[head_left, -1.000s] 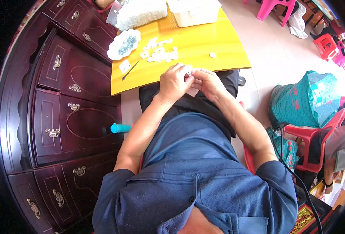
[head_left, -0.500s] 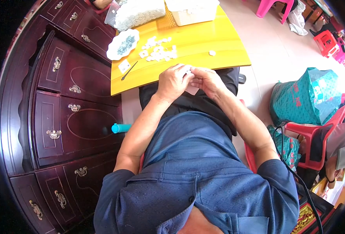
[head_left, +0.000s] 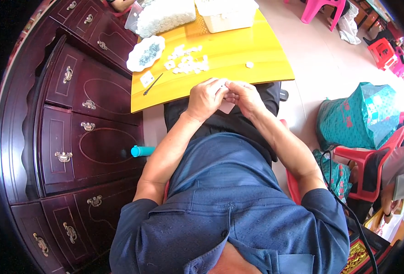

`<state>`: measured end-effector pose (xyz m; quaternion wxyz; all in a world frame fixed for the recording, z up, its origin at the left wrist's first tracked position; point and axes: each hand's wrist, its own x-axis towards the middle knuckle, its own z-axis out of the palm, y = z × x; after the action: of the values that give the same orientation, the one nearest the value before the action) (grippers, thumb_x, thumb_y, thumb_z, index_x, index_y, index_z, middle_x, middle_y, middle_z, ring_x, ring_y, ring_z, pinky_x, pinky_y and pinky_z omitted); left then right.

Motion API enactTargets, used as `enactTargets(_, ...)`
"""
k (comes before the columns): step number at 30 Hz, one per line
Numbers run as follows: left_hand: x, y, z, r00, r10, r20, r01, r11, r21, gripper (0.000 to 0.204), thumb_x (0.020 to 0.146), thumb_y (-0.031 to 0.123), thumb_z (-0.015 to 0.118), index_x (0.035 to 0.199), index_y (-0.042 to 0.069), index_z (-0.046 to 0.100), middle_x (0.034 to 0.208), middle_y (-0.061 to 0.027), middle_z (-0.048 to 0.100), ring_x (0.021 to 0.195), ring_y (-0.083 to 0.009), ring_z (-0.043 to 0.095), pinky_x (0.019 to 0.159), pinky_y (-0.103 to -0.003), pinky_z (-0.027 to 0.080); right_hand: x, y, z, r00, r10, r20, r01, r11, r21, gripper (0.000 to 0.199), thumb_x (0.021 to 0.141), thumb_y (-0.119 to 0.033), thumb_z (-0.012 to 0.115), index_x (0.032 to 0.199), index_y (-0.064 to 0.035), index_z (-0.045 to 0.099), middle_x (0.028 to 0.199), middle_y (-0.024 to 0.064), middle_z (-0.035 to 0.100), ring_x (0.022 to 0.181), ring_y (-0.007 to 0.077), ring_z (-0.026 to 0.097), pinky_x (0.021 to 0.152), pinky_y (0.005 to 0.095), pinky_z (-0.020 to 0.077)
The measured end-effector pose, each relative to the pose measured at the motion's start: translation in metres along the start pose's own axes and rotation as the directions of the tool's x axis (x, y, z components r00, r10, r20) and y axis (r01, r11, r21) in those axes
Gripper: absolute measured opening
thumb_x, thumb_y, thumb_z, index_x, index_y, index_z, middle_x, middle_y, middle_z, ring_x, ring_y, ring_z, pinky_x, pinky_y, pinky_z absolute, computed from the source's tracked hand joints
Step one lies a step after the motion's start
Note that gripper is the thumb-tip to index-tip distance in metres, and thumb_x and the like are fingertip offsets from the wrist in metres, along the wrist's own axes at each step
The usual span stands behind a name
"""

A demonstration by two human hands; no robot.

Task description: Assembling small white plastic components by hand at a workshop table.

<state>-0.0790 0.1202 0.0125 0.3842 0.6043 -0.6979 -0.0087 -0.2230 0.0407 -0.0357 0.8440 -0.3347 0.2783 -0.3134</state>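
My left hand (head_left: 204, 99) and my right hand (head_left: 245, 97) meet over my lap, just off the near edge of the yellow table (head_left: 233, 50). Their fingertips pinch a small white piece (head_left: 222, 85), mostly covered by the fingers. A pale pinkish flat piece (head_left: 226, 108) shows below the fingers; which hand carries it I cannot tell. Similar small white pieces (head_left: 190, 67) lie scattered on the table. One single white piece (head_left: 249, 65) sits apart to the right. A white scalloped dish (head_left: 135, 60) holds bluish-grey bits. Near it rest a thin dark pointed tool (head_left: 153, 84) and a small white card (head_left: 146, 79).
A clear bin of white pieces (head_left: 165, 18) and a white tub (head_left: 227, 18) stand at the table's far side. Dark wooden cabinets (head_left: 106, 146) line the left, with a teal bottle (head_left: 142, 151) beside them. Right are a large teal bag (head_left: 348, 121), a red chair (head_left: 371, 176) and another person's arm (head_left: 387, 201).
The whole view has shifted slightly, the table appearing a little lower. My hands stay together around the small white piece, with only a slight movement of the fingers.
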Motion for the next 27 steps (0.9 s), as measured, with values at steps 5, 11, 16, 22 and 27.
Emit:
enactTargets(5, -0.001, -0.004, 0.002, 0.998, -0.019, -0.060, 0.016, 0.999, -0.047, 0.018, 0.087, 0.017, 0.072, 0.101, 0.005, 0.071, 0.092, -0.0134, 0.072, 0.080, -0.0311, 0.070, 0.071, -0.038, 0.056, -0.001, 0.001, 0.001, 0.999, -0.036, 0.023, 0.036, 0.999, -0.033, 0.014, 0.096, -0.016, 0.067, 0.098, -0.0033, 0.072, 0.087, 0.0046, 0.073, 0.072, 0.0107, 0.066, 0.069, 0.0243, 0.0552)
enactTargets(11, 0.002, 0.003, -0.004, 0.986, -0.161, -0.034, 0.157, 0.982, -0.101, 0.018, 0.085, 0.017, 0.075, 0.097, 0.005, 0.071, 0.089, -0.0134, 0.071, 0.074, -0.0289, 0.070, 0.067, -0.036, 0.055, -0.003, -0.002, 0.006, 0.997, -0.082, -0.009, 0.081, 0.995, -0.053, 0.016, 0.097, -0.018, 0.066, 0.100, -0.0035, 0.072, 0.089, 0.0042, 0.072, 0.071, 0.0098, 0.065, 0.069, 0.0229, 0.0543)
enactTargets(16, 0.008, -0.011, 0.001, 0.990, -0.125, -0.067, 0.118, 0.988, -0.096, 0.015, 0.085, 0.017, 0.074, 0.094, 0.005, 0.071, 0.086, -0.0133, 0.070, 0.072, -0.0296, 0.069, 0.065, -0.039, 0.054, 0.001, 0.001, 0.005, 0.997, -0.026, -0.076, 0.023, 0.999, -0.042, 0.014, 0.098, -0.020, 0.065, 0.101, -0.0075, 0.068, 0.085, 0.0026, 0.070, 0.069, 0.0111, 0.065, 0.065, 0.0266, 0.0551)
enactTargets(22, 0.022, -0.034, 0.015, 0.984, -0.175, -0.019, 0.176, 0.981, 0.084, 0.016, 0.088, 0.023, 0.065, 0.084, 0.008, 0.070, 0.081, -0.0142, 0.069, 0.077, -0.0354, 0.068, 0.067, -0.045, 0.054, 0.000, 0.000, 0.005, 0.965, -0.130, -0.226, 0.133, 0.991, 0.001, 0.017, 0.098, -0.027, 0.065, 0.091, -0.0130, 0.059, 0.069, -0.0024, 0.056, 0.056, 0.0092, 0.056, 0.052, 0.0253, 0.0466)
enactTargets(27, 0.044, -0.035, 0.041, 0.997, -0.065, 0.047, 0.057, 0.984, 0.168, 0.020, 0.089, 0.026, 0.066, 0.085, 0.007, 0.070, 0.083, -0.0133, 0.069, 0.079, -0.0345, 0.068, 0.070, -0.045, 0.054, 0.000, -0.007, 0.002, 0.955, -0.170, -0.244, 0.184, 0.982, 0.035, 0.016, 0.098, -0.027, 0.065, 0.092, -0.0133, 0.059, 0.069, -0.0028, 0.056, 0.055, 0.0088, 0.055, 0.051, 0.0249, 0.0454)
